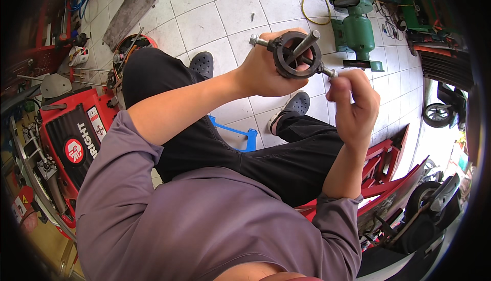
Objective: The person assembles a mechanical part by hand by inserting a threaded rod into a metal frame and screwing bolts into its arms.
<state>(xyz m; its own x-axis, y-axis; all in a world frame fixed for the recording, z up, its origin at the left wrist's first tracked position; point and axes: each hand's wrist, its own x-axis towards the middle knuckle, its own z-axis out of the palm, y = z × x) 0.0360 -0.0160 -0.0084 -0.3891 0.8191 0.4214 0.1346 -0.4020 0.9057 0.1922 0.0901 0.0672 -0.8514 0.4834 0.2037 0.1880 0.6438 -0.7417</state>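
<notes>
My left hand (pixel 263 74) grips a dark round metal puller tool (pixel 296 53), a ring with a long threaded bolt running across it and a steel shaft sticking up through its middle. My right hand (pixel 353 102) is closed at the bolt's right end, fingers pinched around its tip. Both hands are raised over my lap. I sit with black trousers and grey clogs (pixel 294 104) over a white tiled floor (pixel 225 10).
A red tool chest (pixel 76 127) stands at my left with tools around it. A green bench grinder (pixel 355 30) and a yellow cable (pixel 312 5) lie on the floor ahead. A blue stool (pixel 240 135) shows under my legs. Red stands (pixel 383 163) and scooter wheels sit to the right.
</notes>
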